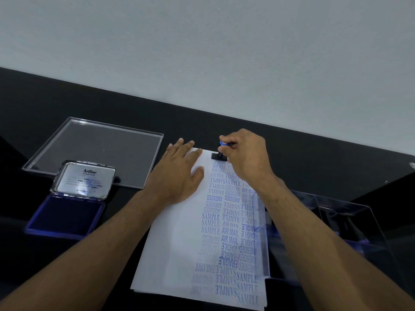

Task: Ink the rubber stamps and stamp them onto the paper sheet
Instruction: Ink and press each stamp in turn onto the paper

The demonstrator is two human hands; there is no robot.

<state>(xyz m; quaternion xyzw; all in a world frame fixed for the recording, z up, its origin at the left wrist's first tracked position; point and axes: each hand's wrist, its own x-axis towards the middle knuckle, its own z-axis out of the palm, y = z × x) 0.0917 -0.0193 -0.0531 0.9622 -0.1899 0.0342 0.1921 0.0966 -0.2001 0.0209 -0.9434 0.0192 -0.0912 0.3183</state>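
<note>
The right hand (244, 157) pinched the stamp (219, 153) by its handle, base down at the paper's (179, 239) far edge; the left hand (177, 173) lay flat, fingers spread; the ink pad (65, 217) sat well to the left.

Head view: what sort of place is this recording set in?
Probably an office desk or plain workstation: a black table against a bare pale wall, with an open ink pad, a stamped paper sheet and clear plastic trays.

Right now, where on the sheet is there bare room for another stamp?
The unprinted left strip of the paper sheet, between its left edge and the blue print columns, below the left hand. The right half is crowded; the right hand holds the stamp at the top edge.
</note>
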